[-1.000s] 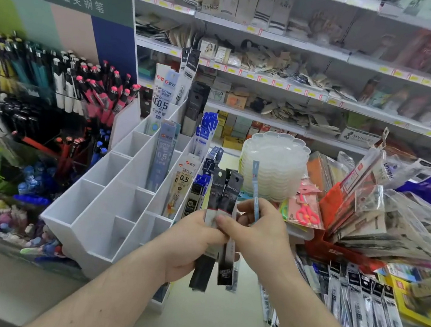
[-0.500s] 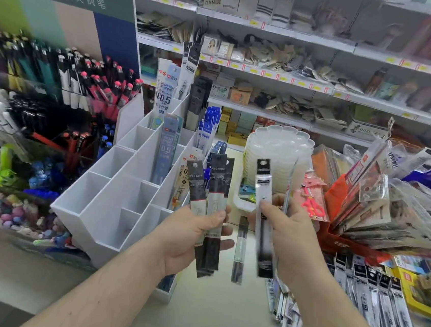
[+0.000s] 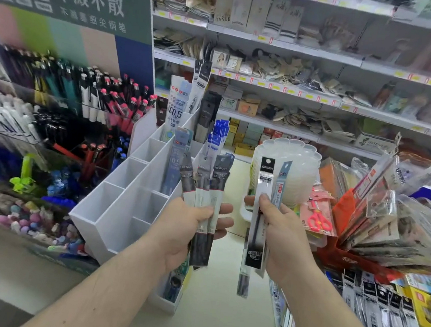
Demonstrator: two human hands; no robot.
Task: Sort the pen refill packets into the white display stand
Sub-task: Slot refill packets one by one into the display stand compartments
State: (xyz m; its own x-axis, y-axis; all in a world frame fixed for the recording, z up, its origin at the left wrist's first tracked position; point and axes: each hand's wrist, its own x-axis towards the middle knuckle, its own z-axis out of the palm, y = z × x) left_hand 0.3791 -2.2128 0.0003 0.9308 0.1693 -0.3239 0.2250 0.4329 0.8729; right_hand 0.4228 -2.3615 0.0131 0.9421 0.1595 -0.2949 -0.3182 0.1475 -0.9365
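The left hand holds a fan of three dark packets upright, thumb across their front and fingers curled behind, so its grip is closed round them. The packets stand just in front of the near right corner of the white stand, overlapping it in view; whether they touch it cannot be told.

The right hand grips two packets together: a black-topped one in front and a pale blue one just behind it, both upright, thumb pressed on the front one. A further dark strip hangs below this hand. The two hands are apart, at about the same height.

The stand rises in steps toward the back, with open compartments along its left column. Packets already stand in its rear and right compartments, blue ones among them.

Left of the stand is a pen rack. Behind the right hand sits a stack of clear trays. More packets lie on the table at lower right, beside a red box of bagged goods. Shelves fill the background.
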